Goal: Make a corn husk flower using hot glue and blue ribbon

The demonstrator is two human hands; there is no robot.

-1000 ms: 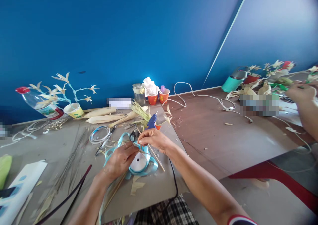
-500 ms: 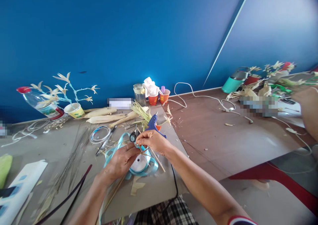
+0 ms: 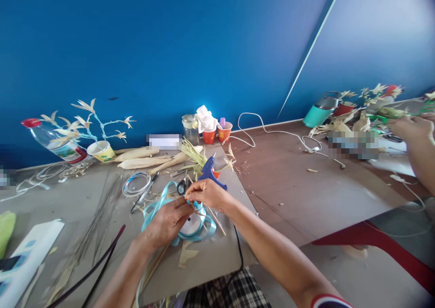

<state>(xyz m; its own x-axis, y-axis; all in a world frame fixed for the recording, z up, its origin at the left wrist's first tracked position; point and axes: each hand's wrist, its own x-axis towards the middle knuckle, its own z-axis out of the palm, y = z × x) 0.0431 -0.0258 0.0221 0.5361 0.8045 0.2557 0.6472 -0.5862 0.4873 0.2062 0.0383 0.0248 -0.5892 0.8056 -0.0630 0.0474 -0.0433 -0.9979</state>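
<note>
My left hand (image 3: 171,221) and my right hand (image 3: 207,193) meet above a spool of light-blue ribbon (image 3: 192,228). Both hands are closed, fingertips pinched together and nearly touching. Thin tan strands (image 3: 200,212) come out beneath the fingers, seemingly dried stalk or husk; the pinched ends are hidden. Loops of blue ribbon (image 3: 163,194) lie loose around the spool. Just beyond my right hand sits a blue glue gun (image 3: 208,169), with black-handled scissors (image 3: 181,187) left of it. A thin stick (image 3: 217,222) slants out under my right wrist.
Dried corn husks (image 3: 146,163), a wire coil (image 3: 136,184) and a pen (image 3: 144,193) lie behind. A yellow cup (image 3: 102,152) holds husk flowers beside a bottle (image 3: 61,144). Red cups (image 3: 209,137) stand by the wall. At right, another person's hand (image 3: 413,129) works among husks.
My fingertips have shifted slightly and draw closer together above the spool. The other person's hand at right has moved a little to the left.
</note>
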